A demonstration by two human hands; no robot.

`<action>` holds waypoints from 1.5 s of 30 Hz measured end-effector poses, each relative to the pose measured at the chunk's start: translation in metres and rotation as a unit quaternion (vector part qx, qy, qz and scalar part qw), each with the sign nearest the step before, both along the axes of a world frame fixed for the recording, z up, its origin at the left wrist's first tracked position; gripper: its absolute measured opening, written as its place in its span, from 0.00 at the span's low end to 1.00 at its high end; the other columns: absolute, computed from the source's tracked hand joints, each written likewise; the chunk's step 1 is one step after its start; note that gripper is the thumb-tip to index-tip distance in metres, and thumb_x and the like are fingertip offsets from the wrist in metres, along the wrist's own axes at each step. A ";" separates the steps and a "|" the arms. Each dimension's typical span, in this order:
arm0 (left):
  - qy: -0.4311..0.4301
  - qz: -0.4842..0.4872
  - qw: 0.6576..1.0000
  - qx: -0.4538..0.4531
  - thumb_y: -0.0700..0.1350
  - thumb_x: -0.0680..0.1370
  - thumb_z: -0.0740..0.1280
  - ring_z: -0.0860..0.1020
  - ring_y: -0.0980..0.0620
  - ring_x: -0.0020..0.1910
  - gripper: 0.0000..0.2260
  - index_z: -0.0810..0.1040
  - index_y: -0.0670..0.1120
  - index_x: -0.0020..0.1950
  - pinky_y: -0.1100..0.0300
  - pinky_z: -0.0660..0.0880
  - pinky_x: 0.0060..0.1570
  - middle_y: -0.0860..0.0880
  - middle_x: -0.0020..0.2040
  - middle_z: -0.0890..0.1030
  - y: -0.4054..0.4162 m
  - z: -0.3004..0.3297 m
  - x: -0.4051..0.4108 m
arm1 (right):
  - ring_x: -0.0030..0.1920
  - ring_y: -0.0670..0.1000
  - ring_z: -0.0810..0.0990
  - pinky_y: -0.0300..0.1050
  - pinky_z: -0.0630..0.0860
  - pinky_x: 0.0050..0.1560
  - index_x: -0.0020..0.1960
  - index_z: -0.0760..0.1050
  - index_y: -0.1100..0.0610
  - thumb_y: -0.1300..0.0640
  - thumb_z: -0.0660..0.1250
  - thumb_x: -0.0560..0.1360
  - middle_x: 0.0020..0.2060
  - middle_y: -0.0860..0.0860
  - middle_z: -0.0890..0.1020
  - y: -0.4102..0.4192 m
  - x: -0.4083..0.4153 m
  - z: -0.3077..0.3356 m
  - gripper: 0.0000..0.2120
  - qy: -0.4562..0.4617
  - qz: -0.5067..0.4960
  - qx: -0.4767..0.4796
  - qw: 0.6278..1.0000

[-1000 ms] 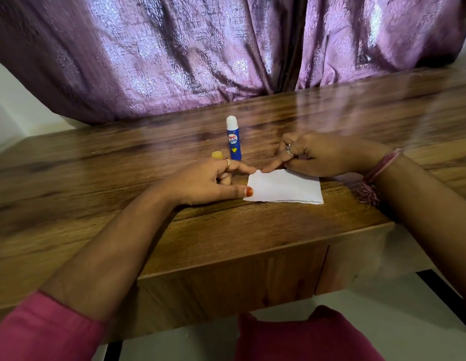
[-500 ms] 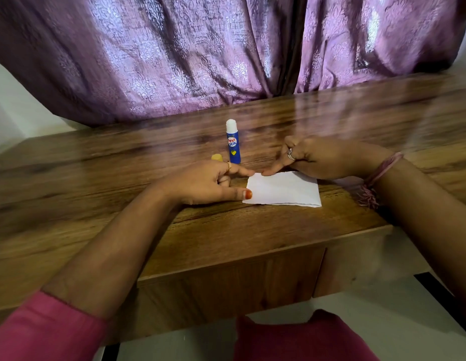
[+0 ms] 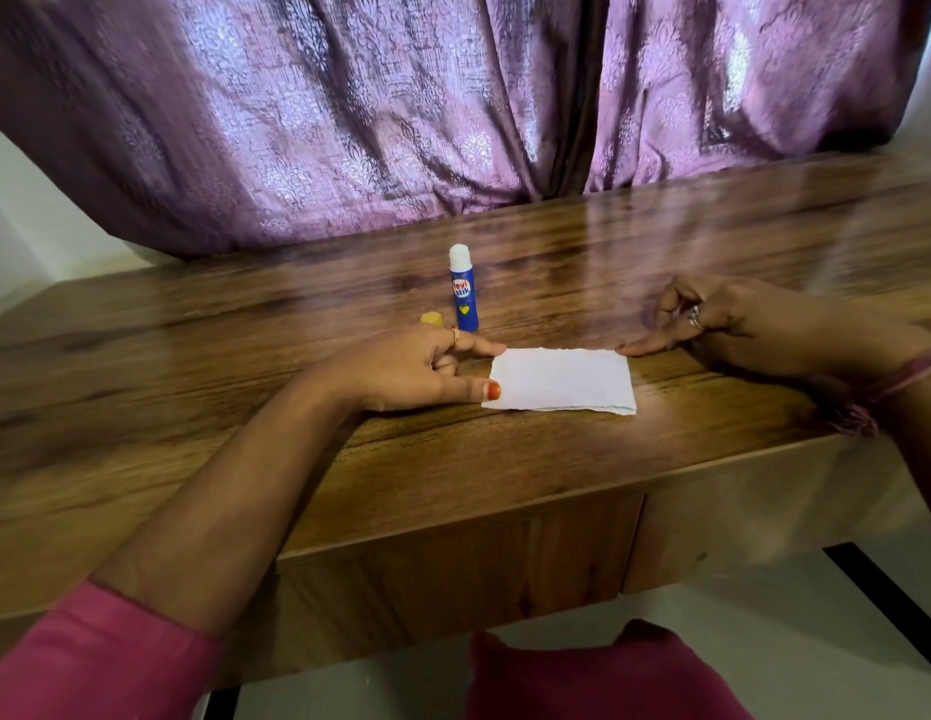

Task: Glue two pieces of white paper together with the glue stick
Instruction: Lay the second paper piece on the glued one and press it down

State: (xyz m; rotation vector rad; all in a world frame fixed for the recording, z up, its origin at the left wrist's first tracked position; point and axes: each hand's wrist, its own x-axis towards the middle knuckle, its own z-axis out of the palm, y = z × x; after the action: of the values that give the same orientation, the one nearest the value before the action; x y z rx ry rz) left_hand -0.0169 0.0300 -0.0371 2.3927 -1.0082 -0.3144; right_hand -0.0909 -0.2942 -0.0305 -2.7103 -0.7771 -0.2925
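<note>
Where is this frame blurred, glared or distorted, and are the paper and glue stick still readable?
Head view: motion blur smears the right hand; window glare streaks the table behind it; wide-angle bending curves the table's edges. The white paper, glue stick and left hand are sharp enough to read.

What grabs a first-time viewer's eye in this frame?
The white paper lies flat near the wooden table's front edge, between the left hand and right hand. Behind the left hand, a blue glue stick stands upright beside its yellow cap.
</note>
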 end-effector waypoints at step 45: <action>-0.014 -0.015 1.000 0.005 0.58 0.73 0.68 0.66 0.59 0.26 0.23 0.71 0.59 0.67 0.57 0.63 0.37 0.57 0.24 0.66 0.002 -0.004 0.002 | 0.57 0.39 0.72 0.44 0.58 0.54 0.57 0.77 0.33 0.63 0.60 0.75 0.52 0.38 0.76 0.041 -0.031 -0.005 0.25 -0.009 0.080 -0.047 0.996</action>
State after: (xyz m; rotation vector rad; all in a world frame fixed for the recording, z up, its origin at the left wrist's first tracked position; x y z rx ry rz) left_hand -0.0149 0.0325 -0.0411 2.3997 -1.0587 -0.2977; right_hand -0.1218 -0.2535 -0.0350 -2.7149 -1.0301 -0.2484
